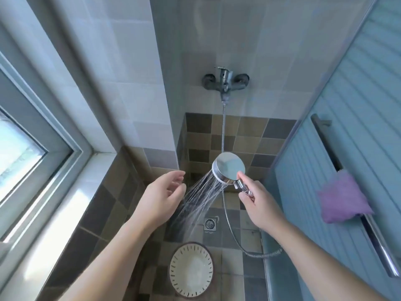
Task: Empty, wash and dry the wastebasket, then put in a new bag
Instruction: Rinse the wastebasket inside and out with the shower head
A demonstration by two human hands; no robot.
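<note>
Where the tiled shower floor lies nearest the camera, stands the wastebasket, upright, seen straight down its mouth: pale and round, dashed with slots, dark-rimmed, apparently empty, with no bag inside. Sits between the two forearms, not touched by either hand, and just short of where the spray lands, so probably not yet being rinsed.

Further out, at mid-height, reaches the left hand, palm half open, fingers loosely curled, holding nothing, fingertips at the edge of the water spray; likely testing the temperature before washing. Opposite, closes the right hand in a firm grip round the chrome handle of the shower head, forefinger laid on its rim, face tilted down and leftward so the water falls toward the floor beside the floor drain. Loops a metal hose from the handle down past the drain and back up.

Beyond, on the far tiled wall, sits the mixer tap. To the right, hangs a purple cloth over the bar of a frosted door, possibly for drying. To the left, shows a window.
</note>
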